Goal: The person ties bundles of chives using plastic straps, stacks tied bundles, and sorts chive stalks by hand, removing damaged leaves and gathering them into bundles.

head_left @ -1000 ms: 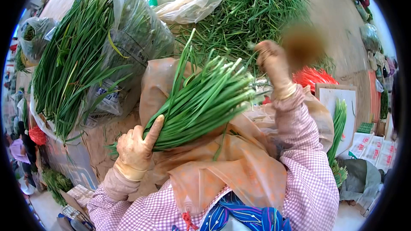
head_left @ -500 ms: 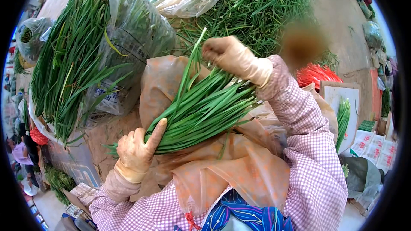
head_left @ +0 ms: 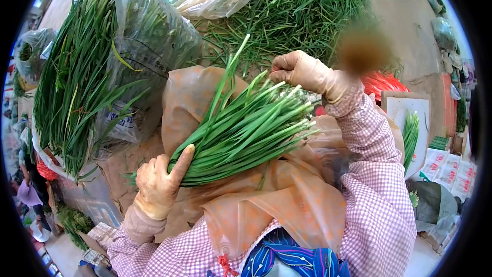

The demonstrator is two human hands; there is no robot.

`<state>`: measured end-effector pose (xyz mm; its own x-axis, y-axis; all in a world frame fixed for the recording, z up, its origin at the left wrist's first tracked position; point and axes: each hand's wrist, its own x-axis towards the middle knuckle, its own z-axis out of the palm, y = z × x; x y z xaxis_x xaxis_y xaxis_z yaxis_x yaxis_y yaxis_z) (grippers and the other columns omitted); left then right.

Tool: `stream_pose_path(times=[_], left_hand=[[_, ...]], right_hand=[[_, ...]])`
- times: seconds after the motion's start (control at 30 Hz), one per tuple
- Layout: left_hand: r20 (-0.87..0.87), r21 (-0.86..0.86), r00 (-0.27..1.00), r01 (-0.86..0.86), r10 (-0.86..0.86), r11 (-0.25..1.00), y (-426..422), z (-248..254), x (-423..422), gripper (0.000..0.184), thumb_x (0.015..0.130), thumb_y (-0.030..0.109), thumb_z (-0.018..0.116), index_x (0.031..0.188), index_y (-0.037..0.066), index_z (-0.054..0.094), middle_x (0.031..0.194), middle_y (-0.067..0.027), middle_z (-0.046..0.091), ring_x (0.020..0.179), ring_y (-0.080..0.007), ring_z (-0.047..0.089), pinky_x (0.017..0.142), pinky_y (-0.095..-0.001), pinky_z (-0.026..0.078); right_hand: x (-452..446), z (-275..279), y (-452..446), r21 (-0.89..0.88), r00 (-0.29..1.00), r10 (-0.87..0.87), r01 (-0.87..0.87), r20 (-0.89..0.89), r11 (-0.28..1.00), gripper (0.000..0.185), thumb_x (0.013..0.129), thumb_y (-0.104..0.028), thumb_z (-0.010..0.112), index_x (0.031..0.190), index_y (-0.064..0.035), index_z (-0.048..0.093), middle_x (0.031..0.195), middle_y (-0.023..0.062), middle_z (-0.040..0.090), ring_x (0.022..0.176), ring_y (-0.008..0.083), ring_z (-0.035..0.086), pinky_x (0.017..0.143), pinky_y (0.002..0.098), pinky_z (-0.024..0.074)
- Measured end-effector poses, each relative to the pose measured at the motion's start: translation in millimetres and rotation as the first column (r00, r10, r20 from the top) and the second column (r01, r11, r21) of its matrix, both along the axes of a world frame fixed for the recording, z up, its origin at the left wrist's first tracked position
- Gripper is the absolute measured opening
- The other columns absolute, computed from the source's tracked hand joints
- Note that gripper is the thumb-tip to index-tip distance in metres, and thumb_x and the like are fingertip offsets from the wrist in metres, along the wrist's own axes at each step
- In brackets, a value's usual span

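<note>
A bunch of garlic chives [head_left: 241,143], long flat green leaves with pale stalk ends, lies across the lap. My left hand [head_left: 160,182] is gloved and wrapped round its leafy end, thumb on top. A few stalks [head_left: 230,69] stick up apart from the rest. My right hand [head_left: 302,72], also gloved, is pinched just above the pale ends at the bunch's upper right. What its fingertips hold, if anything, is too small to make out. Under the bunch is a translucent orange-patterned plastic apron [head_left: 277,195].
At the left, a large heap of chives [head_left: 77,77] leans against a clear plastic bag [head_left: 154,46]. Loose cut greens [head_left: 312,15] cover the ground ahead. Red ties [head_left: 382,84] and a white board [head_left: 405,110] with a small chive bunch [head_left: 410,138] are at the right.
My right hand has moved right and slightly down, from beside the raised stalks to over the pale ends. More pale ends now show. My left hand keeps its hold; the view has shifted slightly.
</note>
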<state>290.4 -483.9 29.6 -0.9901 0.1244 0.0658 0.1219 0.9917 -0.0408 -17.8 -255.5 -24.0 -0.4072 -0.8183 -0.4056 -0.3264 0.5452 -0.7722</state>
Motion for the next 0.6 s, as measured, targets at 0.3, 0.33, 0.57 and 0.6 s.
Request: stream_pose_path(times=[0.3, 0.33, 0.57, 0.6], left_hand=[[-0.013, 0.031, 1.0, 0.015, -0.015, 0.999, -4, -5, -3, 0.066, 0.072, 0.01, 0.058, 0.135, 0.026, 0.05, 0.066, -0.0029, 0.04, 0.052, -0.0169, 0.045, 0.044, -0.0308, 0.039], [-0.021, 0.039, 1.0, 0.021, -0.02, 0.999, -3, -5, -5, 0.065, 0.072, 0.01, 0.059, 0.135, 0.026, 0.051, 0.066, -0.0028, 0.04, 0.052, -0.0169, 0.045, 0.044, -0.0307, 0.039], [-0.029, 0.04, 1.0, 0.013, -0.012, 0.999, -8, -8, 3, 0.065, 0.071, 0.01, 0.059, 0.134, 0.026, 0.052, 0.066, -0.0026, 0.041, 0.052, -0.0166, 0.046, 0.044, -0.0303, 0.038], [-0.045, 0.051, 0.999, 0.013, -0.011, 0.999, -8, -9, 3, 0.065, 0.071, 0.011, 0.06, 0.134, 0.026, 0.052, 0.066, -0.0025, 0.041, 0.052, -0.0166, 0.046, 0.044, -0.0305, 0.038]], right_hand=[[-15, 23, -25, -0.046, 0.991, -0.037, 0.043, 0.127, 0.998, 0.048, 0.085, -0.029, 0.065, 0.125, -0.0032, 0.056, 0.116, 0.0136, 0.063, 0.107, 0.0233, 0.059, 0.095, 0.0342, 0.045], [-7, 27, -38, -0.047, 0.981, 0.037, -0.028, 0.191, 0.999, 0.054, 0.083, -0.029, 0.066, 0.128, -0.0026, 0.053, 0.117, 0.0133, 0.062, 0.109, 0.0223, 0.057, 0.097, 0.0325, 0.043], [11, -23, -68, -0.173, 0.818, -0.011, 0.135, 0.575, 0.976, 0.016, 0.081, -0.01, 0.067, 0.094, -0.0005, 0.067, 0.074, 0.001, 0.065, 0.065, 0.0084, 0.06, 0.057, 0.0223, 0.0488], [12, -18, -65, -0.136, 0.851, -0.039, 0.129, 0.524, 0.982, 0.014, 0.081, -0.009, 0.068, 0.092, -0.0013, 0.067, 0.072, 0.0011, 0.065, 0.063, 0.0082, 0.06, 0.058, 0.0228, 0.0497]])
